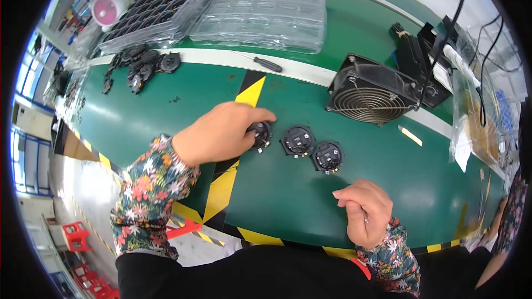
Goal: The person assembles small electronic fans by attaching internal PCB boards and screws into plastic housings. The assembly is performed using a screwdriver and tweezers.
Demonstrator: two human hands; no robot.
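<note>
My left hand point(219, 133) is closed, thumb and index finger gripping the edge of a round black watch-like module point(261, 135) on the green table. The palm covers part of that module. Just to its right lie a second round module point(298, 141) and a third one point(328, 156), their open inner sides with small parts facing up. My right hand point(367, 210) hovers near the table's front edge, below the third module. Its fingers are curled and pressed together, and a tiny bright speck shows by them; what they hold, if anything, is too small to name.
A black fan with a wire grille point(368, 104) stands at the right, beside a small pale strip point(410, 135). A screwdriver point(267, 64) lies behind the modules. Dark parts point(141, 66) are heaped at the left; clear plastic trays point(260, 11) sit at the back.
</note>
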